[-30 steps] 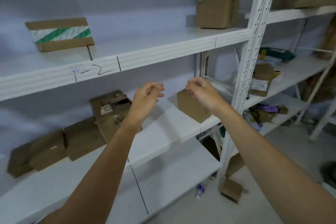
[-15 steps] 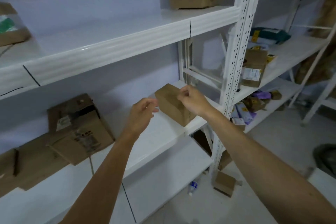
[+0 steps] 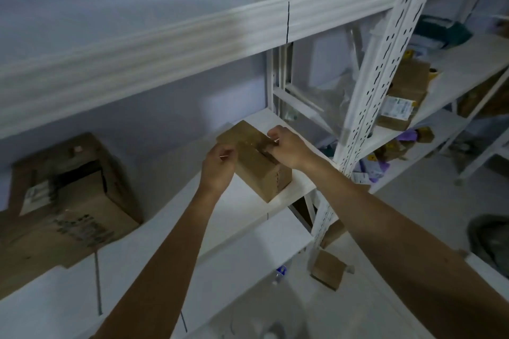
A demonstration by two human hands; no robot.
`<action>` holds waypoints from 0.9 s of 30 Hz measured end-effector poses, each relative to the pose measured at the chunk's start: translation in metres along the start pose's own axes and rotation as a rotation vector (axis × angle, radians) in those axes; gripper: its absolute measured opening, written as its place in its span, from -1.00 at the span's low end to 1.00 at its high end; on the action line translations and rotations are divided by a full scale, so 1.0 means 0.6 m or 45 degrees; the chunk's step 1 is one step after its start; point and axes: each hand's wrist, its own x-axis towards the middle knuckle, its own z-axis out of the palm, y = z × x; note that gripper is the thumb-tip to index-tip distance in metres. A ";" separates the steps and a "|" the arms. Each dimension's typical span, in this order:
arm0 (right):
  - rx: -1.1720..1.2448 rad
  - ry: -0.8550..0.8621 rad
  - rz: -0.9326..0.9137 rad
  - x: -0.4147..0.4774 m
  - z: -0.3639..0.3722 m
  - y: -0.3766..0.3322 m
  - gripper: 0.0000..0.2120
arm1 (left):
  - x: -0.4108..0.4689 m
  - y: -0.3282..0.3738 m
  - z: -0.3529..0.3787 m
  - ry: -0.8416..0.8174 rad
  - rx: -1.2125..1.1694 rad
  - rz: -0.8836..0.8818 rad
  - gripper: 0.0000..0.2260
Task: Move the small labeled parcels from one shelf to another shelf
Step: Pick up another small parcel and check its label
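Observation:
A small brown cardboard parcel (image 3: 257, 170) stands on the middle white shelf (image 3: 248, 198), near its right end by the upright post. My left hand (image 3: 219, 166) is pressed against the parcel's left side with fingers curled. My right hand (image 3: 287, 147) grips the parcel's top right edge. The parcel still rests on the shelf board. Any label on it is hidden from this side.
A large open brown carton (image 3: 66, 201) sits further left on the same shelf. The upper shelf beam (image 3: 192, 44) runs overhead. A perforated white post (image 3: 366, 96) stands at right, with labelled parcels (image 3: 402, 99) on the neighbouring rack. A small box (image 3: 327, 274) lies on the floor.
Both hands have closed in on the small parcel: the left moved right onto its side, the right settled on its top edge. The view has shifted right and closer.

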 end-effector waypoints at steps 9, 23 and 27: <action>0.083 -0.261 -0.013 0.063 0.020 0.052 -0.41 | -0.012 -0.037 0.052 0.222 0.016 -0.188 -0.63; 0.266 -0.447 -0.036 0.040 -0.004 0.126 -0.35 | -0.104 0.016 0.184 0.309 -0.099 -0.418 -0.59; 0.264 -0.479 -0.022 0.025 -0.012 0.135 -0.31 | -0.118 0.027 0.190 0.362 -0.146 -0.440 -0.62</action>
